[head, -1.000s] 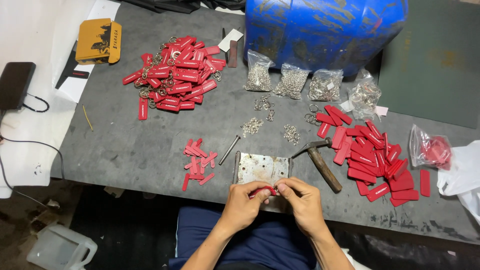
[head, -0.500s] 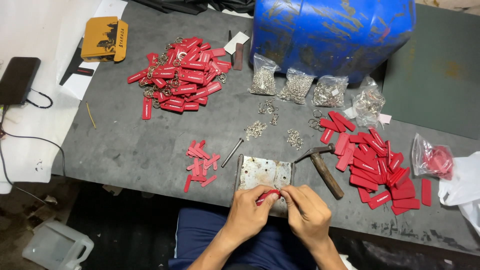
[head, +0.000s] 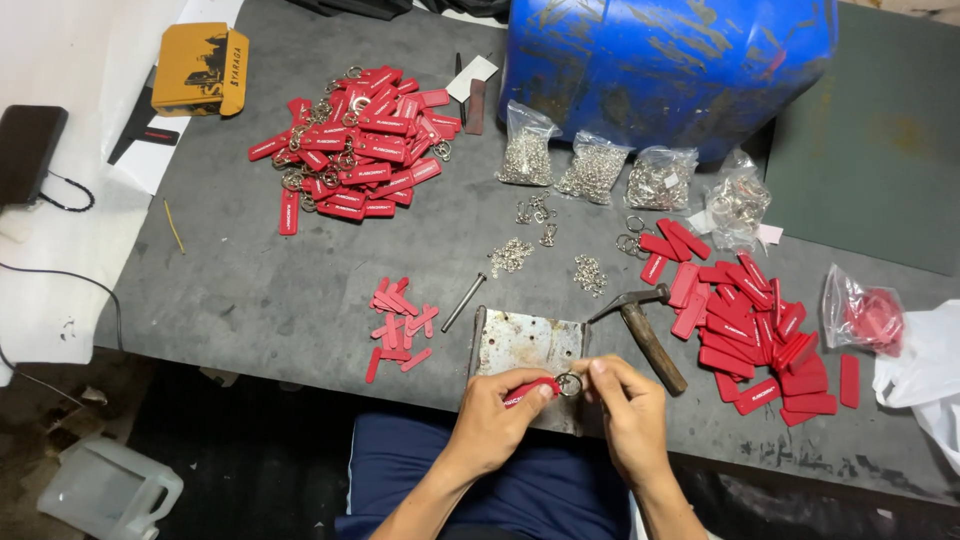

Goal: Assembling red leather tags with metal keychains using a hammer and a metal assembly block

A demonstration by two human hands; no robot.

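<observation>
A: Where is the red tag (head: 530, 390)?
B: Above the metal plate (head: 525, 345), pinched in our left hand (head: 495, 420); our right hand (head: 625, 415) grips its ring (head: 569, 384).
A: Handling?
B: Likely light, flexible; hold the flat body.

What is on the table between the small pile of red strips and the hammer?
In the head view, between the small red strips and the hammer lie a thin metal rod and a worn metal plate.
</observation>
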